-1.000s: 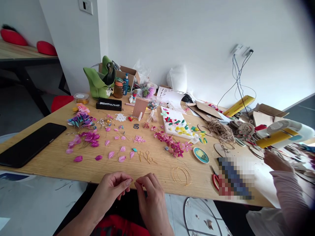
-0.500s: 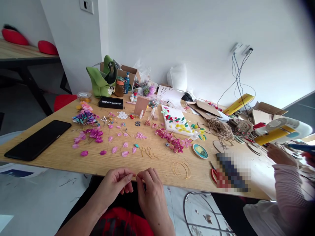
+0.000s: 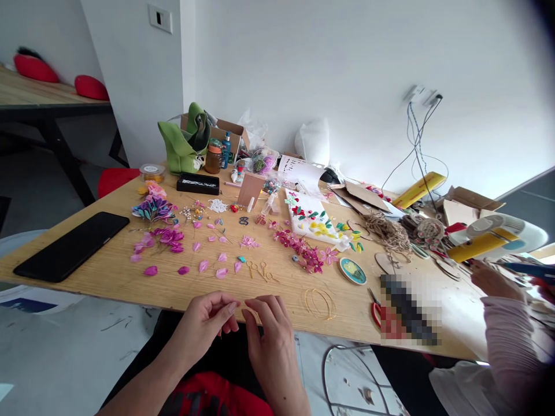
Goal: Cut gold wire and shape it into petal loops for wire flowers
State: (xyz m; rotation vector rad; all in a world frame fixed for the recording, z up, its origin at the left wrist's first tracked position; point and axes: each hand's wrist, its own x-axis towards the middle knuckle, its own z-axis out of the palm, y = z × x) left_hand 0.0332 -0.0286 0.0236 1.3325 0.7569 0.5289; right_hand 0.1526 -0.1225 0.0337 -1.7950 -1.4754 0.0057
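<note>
Above my lap at the table's front edge, my left hand (image 3: 212, 315) pinches thumb against forefinger. A thin gold wire is largely hidden in that pinch and is hard to make out. My right hand (image 3: 271, 329) is just beside it, fingers curved, with a small gap between thumb and forefinger and nothing visible in them. On the table past my hands are gold hairpin-like wire pieces (image 3: 262, 271), a turquoise bit (image 3: 241, 259) and loose pink petals (image 3: 221, 273). A coil of gold wire (image 3: 319, 304) lies to the right.
A black tablet-like slab (image 3: 71, 245) is at left, near purple flowers (image 3: 169, 237). Magenta flowers (image 3: 303, 248), an oval embroidered piece (image 3: 352, 270) and red-handled pliers (image 3: 375, 312) are to the right. At far right a co-worker's sleeved arm (image 3: 505, 323) reaches over the table.
My right hand has moved slightly away from my left, and its thumb and forefinger have parted. The fingertips of both hands were together on the gold wire before. The view has shifted slightly.
</note>
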